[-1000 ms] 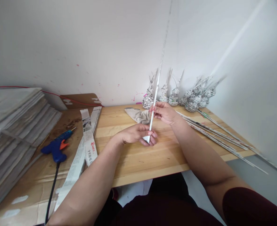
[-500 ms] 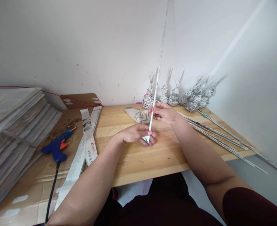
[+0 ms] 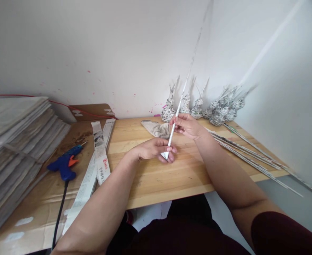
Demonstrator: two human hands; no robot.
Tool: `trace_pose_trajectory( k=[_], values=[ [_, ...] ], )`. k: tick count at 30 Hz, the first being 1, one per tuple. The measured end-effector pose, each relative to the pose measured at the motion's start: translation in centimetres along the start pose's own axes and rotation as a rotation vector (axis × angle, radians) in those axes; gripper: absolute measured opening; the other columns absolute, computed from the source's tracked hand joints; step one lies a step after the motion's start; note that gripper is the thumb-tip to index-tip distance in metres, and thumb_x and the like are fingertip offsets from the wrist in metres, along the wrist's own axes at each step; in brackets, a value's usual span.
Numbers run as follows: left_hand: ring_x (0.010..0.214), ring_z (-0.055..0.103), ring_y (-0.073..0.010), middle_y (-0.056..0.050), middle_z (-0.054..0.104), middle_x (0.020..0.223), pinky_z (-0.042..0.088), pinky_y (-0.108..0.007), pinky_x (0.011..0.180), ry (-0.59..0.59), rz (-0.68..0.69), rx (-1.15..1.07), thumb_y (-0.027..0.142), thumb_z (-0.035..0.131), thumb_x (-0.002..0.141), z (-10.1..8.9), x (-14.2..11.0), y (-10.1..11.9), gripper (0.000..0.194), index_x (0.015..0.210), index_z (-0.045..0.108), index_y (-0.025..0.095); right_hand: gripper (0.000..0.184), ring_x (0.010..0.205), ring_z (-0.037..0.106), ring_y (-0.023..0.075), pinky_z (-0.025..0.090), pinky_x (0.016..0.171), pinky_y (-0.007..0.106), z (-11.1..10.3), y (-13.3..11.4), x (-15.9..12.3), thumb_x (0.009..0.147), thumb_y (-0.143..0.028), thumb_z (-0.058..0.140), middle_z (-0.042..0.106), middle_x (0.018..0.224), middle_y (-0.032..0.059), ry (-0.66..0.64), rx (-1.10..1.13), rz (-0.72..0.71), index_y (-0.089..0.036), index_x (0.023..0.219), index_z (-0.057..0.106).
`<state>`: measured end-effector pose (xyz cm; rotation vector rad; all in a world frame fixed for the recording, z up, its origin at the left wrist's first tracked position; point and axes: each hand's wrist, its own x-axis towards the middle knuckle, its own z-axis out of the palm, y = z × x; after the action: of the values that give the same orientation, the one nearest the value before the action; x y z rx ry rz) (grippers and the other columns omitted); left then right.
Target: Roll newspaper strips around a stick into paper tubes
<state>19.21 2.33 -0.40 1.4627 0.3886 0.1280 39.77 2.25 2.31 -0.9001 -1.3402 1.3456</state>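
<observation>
A long, thin rolled newspaper tube (image 3: 183, 92) slants up and to the right from my hands, its upper end reaching the top of the view. My left hand (image 3: 157, 149) pinches its lower end, where a loose white paper flap shows between thumb and fingers. Higher on the tube, my right hand (image 3: 186, 125) grips it between thumb and fingertips. Just behind the hands a crumpled grey-beige cloth (image 3: 157, 129) lies on the wooden table (image 3: 150, 184).
Woven paper figures (image 3: 168, 111) stand along the wall. More paper tubes (image 3: 247, 156) lie at right. At left are paper strips (image 3: 100, 159), a blue glue gun (image 3: 64, 166) on cardboard, and a tall newspaper stack (image 3: 20, 156).
The tube has tilted further right, its upper part swinging toward the right wall. Both hands keep hold of it in nearly the same place.
</observation>
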Motion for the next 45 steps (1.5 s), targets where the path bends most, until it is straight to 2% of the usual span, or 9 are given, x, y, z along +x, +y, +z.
trace_pose_trajectory(
  k=[3,5,16,20,26,30,35,39,45],
  values=[
    [0.084,0.067,-0.0194,-0.011,0.069,0.089,0.053,-0.034,0.075,-0.026,-0.016,0.004,0.048,0.063,0.082,0.0,0.0,0.0,0.041,0.105,0.066,0.016,0.034,0.055,0.053,0.0089,0.03,0.041,0.018,-0.2,-0.3,-0.3,0.067,-0.044,0.079,0.059,0.061,0.0005,-0.098,0.017,0.042,-0.014,0.08,0.071],
    [0.084,0.067,-0.0191,-0.011,0.069,0.089,0.053,-0.033,0.075,-0.034,-0.016,0.005,0.048,0.064,0.081,-0.1,0.0,-0.1,0.04,0.106,0.066,0.016,0.033,0.055,0.054,0.0094,0.03,0.041,0.018,-0.4,-0.3,-0.3,0.066,-0.043,0.08,0.061,0.063,0.0012,-0.11,0.011,0.047,-0.014,0.08,0.071],
    [0.083,0.065,-0.0186,-0.009,0.068,0.087,0.053,-0.034,0.073,0.049,-0.002,0.015,0.045,0.067,0.079,-0.3,0.1,-0.2,0.039,0.105,0.066,0.016,0.033,0.054,0.053,0.0078,0.025,0.039,0.017,-0.2,0.0,0.3,0.063,-0.042,0.082,0.061,0.064,0.0006,0.049,-0.039,-0.034,-0.014,0.071,0.067],
    [0.079,0.065,-0.0166,-0.008,0.069,0.084,0.051,-0.03,0.07,0.185,0.006,-0.001,0.043,0.07,0.077,-0.8,0.1,-0.2,0.038,0.102,0.066,0.015,0.037,0.051,0.051,0.0075,0.023,0.037,0.018,-0.1,-0.2,0.4,0.059,-0.044,0.084,0.057,0.058,-0.0009,0.14,-0.04,-0.084,-0.015,0.068,0.063],
    [0.067,0.065,-0.0135,-0.006,0.069,0.073,0.053,-0.029,0.066,0.561,0.062,-0.167,0.031,0.081,0.065,-1.9,0.1,0.3,0.032,0.085,0.065,0.012,0.04,0.048,0.05,0.0082,0.024,0.036,0.019,0.1,-0.6,0.6,0.058,-0.05,0.083,0.056,0.055,-0.0016,0.285,-0.043,-0.2,-0.017,0.068,0.062],
    [0.059,0.064,-0.0125,-0.004,0.068,0.065,0.056,-0.03,0.064,0.732,0.16,-0.261,0.026,0.085,0.06,-2.4,0.1,0.4,0.034,0.082,0.064,0.011,0.036,0.049,0.051,0.0081,0.026,0.037,0.019,0.1,-0.6,0.7,0.06,-0.047,0.082,0.056,0.056,-0.0016,0.343,-0.006,-0.242,-0.018,0.07,0.064],
    [0.058,0.063,-0.0097,-0.001,0.067,0.068,0.057,-0.025,0.063,0.916,0.355,-0.445,0.022,0.087,0.055,-2.7,0.1,0.7,0.035,0.078,0.063,0.01,0.033,0.049,0.051,0.0085,0.025,0.036,0.02,0.4,-0.3,1.0,0.063,-0.046,0.081,0.056,0.056,-0.0009,0.401,0.012,-0.267,-0.017,0.07,0.065],
    [0.061,0.062,-0.0071,0.002,0.064,0.067,0.056,-0.022,0.067,0.993,0.496,-0.608,0.02,0.086,0.056,-2.9,0.0,1.0,0.032,0.075,0.061,0.011,0.033,0.049,0.049,0.0081,0.024,0.035,0.021,1.2,0.3,1.1,0.067,-0.044,0.079,0.054,0.057,-0.0009,0.419,0.021,-0.241,-0.017,0.065,0.061],
    [0.062,0.063,-0.0076,0.001,0.065,0.069,0.056,-0.02,0.064,0.99,0.617,-0.795,0.017,0.083,0.06,-3.1,0.1,1.1,0.029,0.08,0.063,0.011,0.037,0.046,0.047,0.0067,0.023,0.032,0.019,2.3,1.4,1.3,0.066,-0.046,0.079,0.054,0.059,-0.0013,0.49,0.1,-0.117,-0.017,0.062,0.056]
  ],
)
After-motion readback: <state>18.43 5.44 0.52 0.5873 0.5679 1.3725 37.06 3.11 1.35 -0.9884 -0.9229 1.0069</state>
